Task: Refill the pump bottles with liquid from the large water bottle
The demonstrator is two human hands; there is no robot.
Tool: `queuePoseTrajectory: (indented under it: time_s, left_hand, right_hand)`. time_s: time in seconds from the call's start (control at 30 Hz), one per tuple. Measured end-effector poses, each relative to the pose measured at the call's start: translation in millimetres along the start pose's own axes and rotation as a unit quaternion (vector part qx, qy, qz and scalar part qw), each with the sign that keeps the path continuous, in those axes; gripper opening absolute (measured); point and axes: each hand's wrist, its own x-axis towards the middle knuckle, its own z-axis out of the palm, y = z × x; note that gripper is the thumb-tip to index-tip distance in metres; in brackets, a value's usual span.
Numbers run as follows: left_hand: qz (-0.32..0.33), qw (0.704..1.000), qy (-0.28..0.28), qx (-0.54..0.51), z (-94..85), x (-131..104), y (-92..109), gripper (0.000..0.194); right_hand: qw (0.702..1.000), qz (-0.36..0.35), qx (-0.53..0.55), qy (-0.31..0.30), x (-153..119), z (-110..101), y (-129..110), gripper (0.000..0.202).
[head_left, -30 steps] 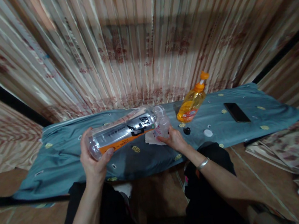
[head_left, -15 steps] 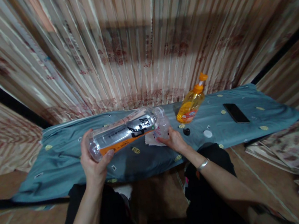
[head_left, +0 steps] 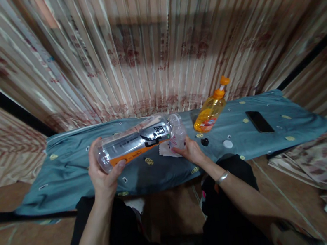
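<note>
My left hand [head_left: 105, 176] is wrapped round the base of a large clear plastic bottle [head_left: 135, 142] with a silver and orange label. The bottle lies tilted nearly level, its neck pointing right. Its neck end meets the mouth of a small clear bottle [head_left: 178, 130], which stands roughly upright. My right hand [head_left: 191, 151] is closed round that small bottle. Whether liquid passes between them I cannot tell. Under the small bottle lies a white tissue [head_left: 165, 150].
An orange pump bottle [head_left: 210, 112] stands right of my right hand. Nearby lie a black cap [head_left: 205, 142] and a white round lid [head_left: 228, 144]. Farther right is a phone [head_left: 259, 122]. A teal cloth [head_left: 73, 167] covers the table, with a striped curtain [head_left: 139, 51] behind.
The view has shifted slightly. Both hands keep their hold, and the large bottle stays tilted against the small bottle's mouth with little visible movement.
</note>
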Motion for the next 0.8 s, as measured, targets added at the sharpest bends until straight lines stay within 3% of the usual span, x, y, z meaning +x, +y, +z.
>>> queuePoseTrajectory:
  time_s: [0.8]
  left_hand:
    - [0.005, 1.0, 0.012, -0.017, 3.0, -0.7, 9.3, 0.094]
  right_hand:
    - [1.0, 0.007, -0.023, 0.006, 0.4, 1.7, -0.6, 0.048]
